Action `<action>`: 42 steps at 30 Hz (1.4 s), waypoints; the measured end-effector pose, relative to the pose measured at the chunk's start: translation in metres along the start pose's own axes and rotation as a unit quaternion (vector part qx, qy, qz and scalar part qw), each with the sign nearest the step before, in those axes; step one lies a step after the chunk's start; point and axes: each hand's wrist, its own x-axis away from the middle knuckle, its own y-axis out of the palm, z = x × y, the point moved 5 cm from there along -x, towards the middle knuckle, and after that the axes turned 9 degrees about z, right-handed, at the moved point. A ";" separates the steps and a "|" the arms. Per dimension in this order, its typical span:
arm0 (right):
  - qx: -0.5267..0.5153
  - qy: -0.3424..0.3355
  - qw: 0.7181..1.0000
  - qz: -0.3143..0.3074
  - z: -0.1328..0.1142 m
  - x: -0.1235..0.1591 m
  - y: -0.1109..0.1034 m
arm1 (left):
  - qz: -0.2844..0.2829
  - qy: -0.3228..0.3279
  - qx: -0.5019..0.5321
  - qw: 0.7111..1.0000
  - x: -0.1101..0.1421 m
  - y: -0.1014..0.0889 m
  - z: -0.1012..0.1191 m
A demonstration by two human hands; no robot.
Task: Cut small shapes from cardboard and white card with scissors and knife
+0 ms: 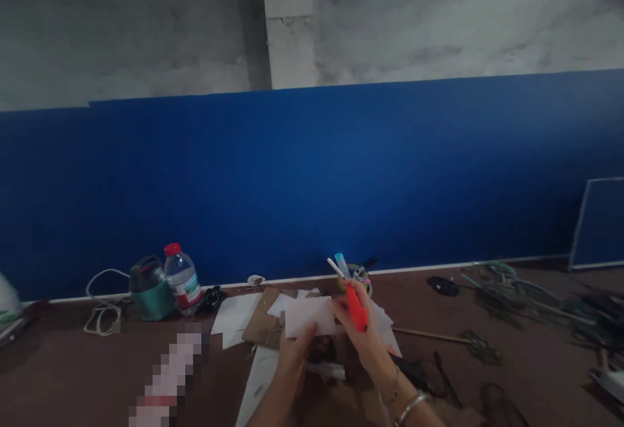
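My left hand grips a small white sheet of paper by its lower edge, thumb on the front. At the paper's right edge is my right hand, fingers curled, with a bright red-orange object in its grasp. Its kind is hard to tell, since the hand covers part of it. Beneath and behind my hands lie brown cardboard and several loose white papers. Just past my right hand stands a cup of pens and markers.
On the left are a water bottle with a red cap, a teal-and-dark container and a white cable. Tangled cords and a thin stick lie on the right. A blue panel rises behind the table.
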 end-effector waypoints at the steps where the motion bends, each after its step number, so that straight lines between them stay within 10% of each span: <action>1: -0.023 0.029 0.999 -0.014 0.002 -0.001 0.001 | 0.005 -0.005 0.002 1.000 0.000 0.000 0.001; 9: -0.145 0.222 0.964 -0.016 0.005 -0.002 0.006 | -0.034 -0.024 0.045 0.998 0.008 0.005 0.011; 29: -0.078 0.168 0.982 -0.038 -0.011 -0.001 0.005 | -0.048 -0.033 0.026 0.998 0.010 0.005 0.009; 42: -0.161 0.303 0.936 -0.079 0.008 0.010 0.020 | -0.055 -0.081 0.041 0.994 0.008 0.004 0.003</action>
